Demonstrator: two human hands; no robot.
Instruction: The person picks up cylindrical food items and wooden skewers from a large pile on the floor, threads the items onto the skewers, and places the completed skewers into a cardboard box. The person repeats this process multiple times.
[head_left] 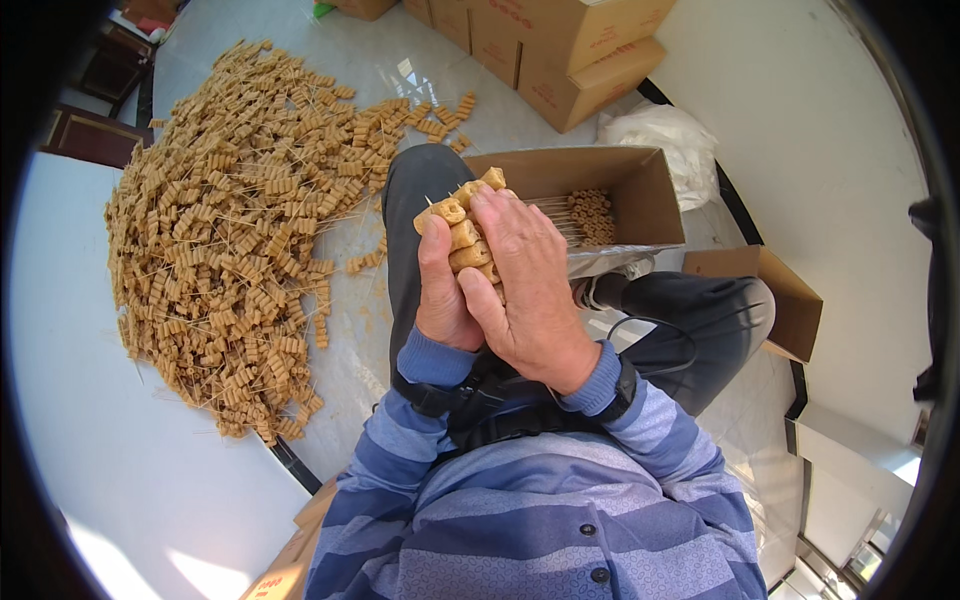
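Observation:
A bundle of golden-brown skewered rolls [464, 236] sits between my two hands, above my lap. My left hand [446, 300] wraps its near left side, thumb up along the rolls. Across the top and right side, my right hand [530, 285] presses with its fingers together. Thin stick tips poke out at the upper left of the bundle; the lower part is hidden by my palms. Just beyond my hands stands an open cardboard box [625, 180], with more skewers [592, 218] lying in it, roll ends facing the right wall.
A large heap of loose skewers [230, 230] covers the floor at the left. Closed cartons [560, 60] are stacked at the back. Right of the open box are a white plastic bag [665, 145] and another open carton [775, 295]. A thin black cable [690, 345] loops by my right knee.

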